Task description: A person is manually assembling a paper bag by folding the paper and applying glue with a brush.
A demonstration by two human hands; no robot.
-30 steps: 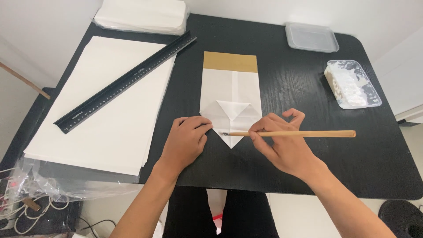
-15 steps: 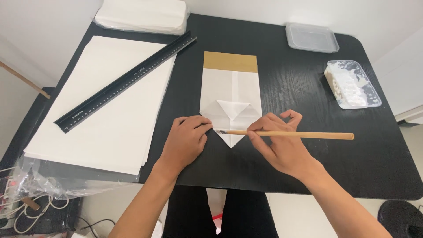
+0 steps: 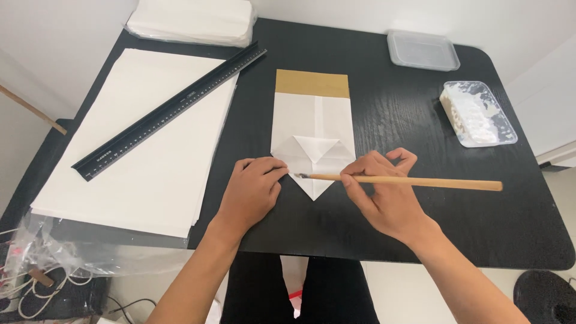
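Left hand (image 3: 253, 187): palm down, fingers loosely spread, fingertips pressing the lower left edge of the folded paper (image 3: 312, 129); position unchanged from the earlier frames. Right hand (image 3: 384, 195): closed in a pinch on a wooden brush (image 3: 399, 179); shaft lies nearly level, pointing right; bristle tip touches the paper's left lower edge, just beside the left fingertips; tip has crept slightly leftward since a second ago. Paper: white, folded to a downward point at the near end, brown band at the far end, flat on the black desk (image 3: 390, 120) at centre; not shifted. Left: stack of white sheets (image 3: 138, 162) with a black ruler (image 3: 171, 111) laid diagonally across. Far right: clear tray (image 3: 478, 114) of white paste; clear lid (image 3: 423, 50) beyond; wrapped paper pack (image 3: 192, 21) at far left.
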